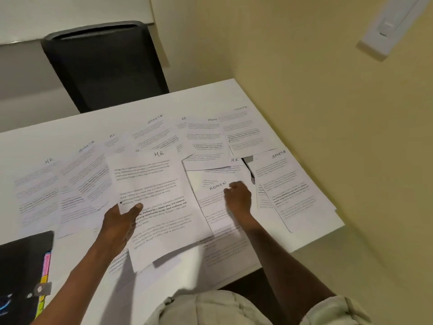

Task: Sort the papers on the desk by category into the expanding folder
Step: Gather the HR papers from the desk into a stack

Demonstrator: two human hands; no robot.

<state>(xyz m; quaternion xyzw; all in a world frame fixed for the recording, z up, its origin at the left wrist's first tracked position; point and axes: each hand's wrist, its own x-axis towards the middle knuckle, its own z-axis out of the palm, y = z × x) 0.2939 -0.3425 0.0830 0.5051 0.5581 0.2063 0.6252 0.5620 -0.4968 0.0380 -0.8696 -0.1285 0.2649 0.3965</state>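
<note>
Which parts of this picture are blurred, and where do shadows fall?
Head view: the body print on the sheets is smeared, but the handwritten HR heading stays readable; the left hand and its sheet cast a soft shadow on the desk; wide-angle bending curves the desk edge.

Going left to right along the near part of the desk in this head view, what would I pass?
Expanding folder → left hand holding the HR sheet → ADMIN sheet → right hand → SPORTS sheet.
</note>
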